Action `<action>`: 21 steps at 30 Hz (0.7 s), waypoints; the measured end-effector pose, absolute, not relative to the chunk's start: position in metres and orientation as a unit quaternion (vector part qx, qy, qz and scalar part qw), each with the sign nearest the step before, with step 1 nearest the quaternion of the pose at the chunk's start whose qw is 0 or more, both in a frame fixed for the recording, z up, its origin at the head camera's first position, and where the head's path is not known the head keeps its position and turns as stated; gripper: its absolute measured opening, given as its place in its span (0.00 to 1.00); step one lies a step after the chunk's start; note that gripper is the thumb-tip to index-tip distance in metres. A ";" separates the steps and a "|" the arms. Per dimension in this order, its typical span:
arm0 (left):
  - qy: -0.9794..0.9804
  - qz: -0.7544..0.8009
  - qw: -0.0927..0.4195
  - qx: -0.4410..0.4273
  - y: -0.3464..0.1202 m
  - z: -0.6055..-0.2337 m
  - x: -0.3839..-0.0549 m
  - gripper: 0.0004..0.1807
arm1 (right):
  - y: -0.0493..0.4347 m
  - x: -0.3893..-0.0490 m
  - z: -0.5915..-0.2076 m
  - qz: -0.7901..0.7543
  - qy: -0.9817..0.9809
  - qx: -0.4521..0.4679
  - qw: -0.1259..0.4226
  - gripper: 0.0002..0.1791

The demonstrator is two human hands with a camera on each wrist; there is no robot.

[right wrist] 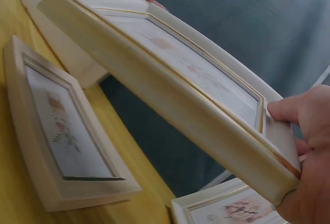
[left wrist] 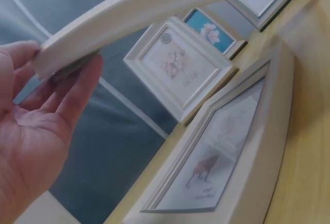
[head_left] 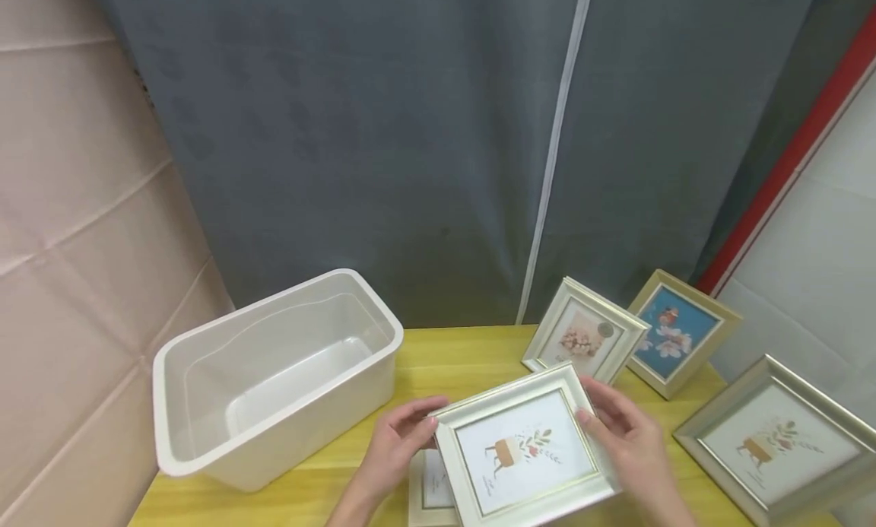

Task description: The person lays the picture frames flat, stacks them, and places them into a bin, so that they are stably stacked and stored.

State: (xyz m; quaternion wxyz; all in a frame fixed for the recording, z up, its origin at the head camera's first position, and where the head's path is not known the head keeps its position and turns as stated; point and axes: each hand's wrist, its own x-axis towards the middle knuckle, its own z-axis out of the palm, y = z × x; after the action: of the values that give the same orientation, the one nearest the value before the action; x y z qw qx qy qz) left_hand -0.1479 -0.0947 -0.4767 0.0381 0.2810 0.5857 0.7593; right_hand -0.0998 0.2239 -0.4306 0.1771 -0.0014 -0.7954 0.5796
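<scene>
Holding frame (animal print inside) near bin.

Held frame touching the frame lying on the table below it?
Apart: the right wrist view shows the held frame raised, with tabletop visible between it and the lying frame.

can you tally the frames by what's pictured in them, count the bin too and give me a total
Frames with a legged animal: 3 (held frame, frame lying on the table, rightmost frame)
Frames with pink flowers on a pale picture: 1 (blossom frame)
Frames with a blue picture: 1 (blue-picture frame)
Bin: 1
Total: 6
</scene>
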 end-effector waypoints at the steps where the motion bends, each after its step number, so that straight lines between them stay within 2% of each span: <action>1: 0.593 0.759 0.035 0.268 -0.095 -0.476 -0.148 0.18 | 0.222 -0.101 -0.433 0.581 -0.795 -0.006 0.173 0.26; 7: 0.625 0.758 0.038 0.182 -0.101 -0.476 -0.150 0.22 | 0.212 -0.105 -0.443 0.591 -0.793 -0.031 0.147 0.27; 13: 0.655 0.749 0.045 0.089 -0.105 -0.472 -0.156 0.19 | 0.199 -0.107 -0.451 0.587 -0.794 -0.035 0.154 0.27; 21: 0.688 0.723 0.038 0.037 -0.105 -0.475 -0.169 0.16 | 0.195 -0.107 -0.455 0.522 -0.844 -0.051 0.111 0.29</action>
State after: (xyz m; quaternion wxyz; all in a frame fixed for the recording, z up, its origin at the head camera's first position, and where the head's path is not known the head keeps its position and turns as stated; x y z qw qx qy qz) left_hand -0.1692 -0.1049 -0.4748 0.0383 0.0365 0.6884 0.7234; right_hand -0.1074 0.1951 -0.4554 0.1109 -0.0506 -0.8445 0.5215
